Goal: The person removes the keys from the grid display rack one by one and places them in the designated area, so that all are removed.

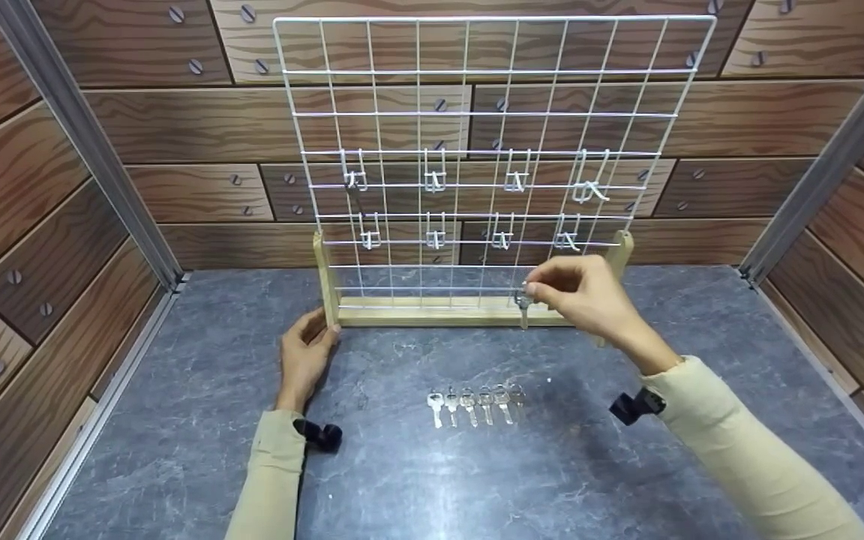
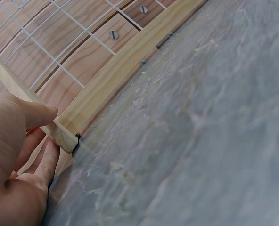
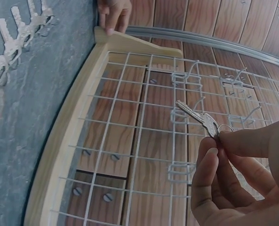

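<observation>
My right hand (image 1: 586,296) pinches a silver key (image 1: 524,309) by its ring end between thumb and fingers. The key hangs blade down in front of the rack's lower right; in the right wrist view the key (image 3: 203,120) shows its toothed blade clearly. With thumb and fingers on either side, my left hand (image 1: 304,356) grips the left end of the wooden stand (image 1: 432,322). In the left wrist view, the thumb lies on the stand's end piece (image 2: 64,136). A white wire grid rack (image 1: 467,115) rises from the stand, bearing two rows of hooks (image 1: 436,181).
Several silver keys (image 1: 469,405) lie in a row on the grey marbled table (image 1: 417,480). A dark, key-like thing (image 1: 355,196) hangs at the upper left hook. Wood-patterned walls (image 1: 177,120) enclose the back and sides, with metal rails (image 1: 94,150) at the corners.
</observation>
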`<action>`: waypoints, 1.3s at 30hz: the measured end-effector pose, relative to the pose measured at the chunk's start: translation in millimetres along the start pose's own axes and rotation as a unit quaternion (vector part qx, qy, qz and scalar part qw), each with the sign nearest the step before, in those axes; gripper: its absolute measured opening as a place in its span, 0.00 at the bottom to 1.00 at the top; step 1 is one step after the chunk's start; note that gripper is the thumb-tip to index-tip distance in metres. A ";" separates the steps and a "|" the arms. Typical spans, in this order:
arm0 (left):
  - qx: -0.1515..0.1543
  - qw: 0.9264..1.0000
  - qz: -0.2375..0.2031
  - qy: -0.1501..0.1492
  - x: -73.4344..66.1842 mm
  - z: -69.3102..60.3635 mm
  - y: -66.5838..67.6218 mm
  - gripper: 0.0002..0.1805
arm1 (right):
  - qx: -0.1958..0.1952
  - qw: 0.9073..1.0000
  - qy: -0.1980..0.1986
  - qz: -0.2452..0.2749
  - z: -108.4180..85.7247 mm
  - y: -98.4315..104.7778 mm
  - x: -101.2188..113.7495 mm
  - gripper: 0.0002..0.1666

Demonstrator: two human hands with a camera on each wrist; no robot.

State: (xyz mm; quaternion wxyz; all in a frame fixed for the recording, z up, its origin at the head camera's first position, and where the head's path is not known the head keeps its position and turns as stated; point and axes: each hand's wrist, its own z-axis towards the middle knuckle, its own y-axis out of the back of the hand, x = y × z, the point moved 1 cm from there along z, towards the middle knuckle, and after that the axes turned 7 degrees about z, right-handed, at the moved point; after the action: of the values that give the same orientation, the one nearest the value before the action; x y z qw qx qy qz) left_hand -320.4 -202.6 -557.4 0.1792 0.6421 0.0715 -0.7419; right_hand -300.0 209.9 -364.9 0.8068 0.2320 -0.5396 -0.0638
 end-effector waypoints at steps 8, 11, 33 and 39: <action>0.000 1.000 -0.003 -0.002 -1.7 -0.3 0.5 0.24 | 0.019 0.999 -0.029 0.023 -10.8 -1.9 -20.3 0.08; 0.002 1.000 -0.002 0.000 -1.9 -0.2 0.5 0.24 | 0.025 0.998 -0.043 0.030 -16.1 -3.7 -29.1 0.09; -0.005 1.000 -0.013 -0.006 0.2 -1.1 0.4 0.24 | 0.032 0.994 -0.090 0.054 -50.2 -17.1 -95.6 0.11; -0.002 1.000 -0.017 -0.007 -0.1 -0.2 -0.4 0.24 | 0.040 0.994 -0.094 0.041 -56.1 -16.5 -110.2 0.10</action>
State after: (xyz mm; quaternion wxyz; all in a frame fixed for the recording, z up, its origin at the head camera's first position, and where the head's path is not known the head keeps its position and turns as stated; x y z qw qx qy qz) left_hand -320.3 -202.1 -557.4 0.1679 0.6351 0.0828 -0.7494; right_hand -292.2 251.4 -482.3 0.7447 0.2351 -0.6239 -0.0301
